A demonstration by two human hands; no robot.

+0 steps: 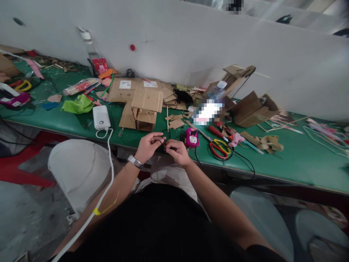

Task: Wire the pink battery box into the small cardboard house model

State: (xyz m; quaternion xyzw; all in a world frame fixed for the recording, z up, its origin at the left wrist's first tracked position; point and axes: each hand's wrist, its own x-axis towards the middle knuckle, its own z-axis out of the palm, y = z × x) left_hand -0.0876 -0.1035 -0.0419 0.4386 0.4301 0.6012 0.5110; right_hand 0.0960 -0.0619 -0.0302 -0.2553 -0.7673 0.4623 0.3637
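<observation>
Pinching a thin dark strand [164,143], right in the small gap between left hand [148,145] and right hand [178,151], both curled nearly closed on it! Hovering at the near edge of the green table [308,156], with a magenta socket adapter [192,139] just to the right.

Dim, flat light; streaky glare, perhaps from overhead, hazes the upper right. Faint shadows soften the pale wall [174,40]. Wide-angle distortion bows the bench [308,160]; the black shirt [163,225] loses detail.
</observation>
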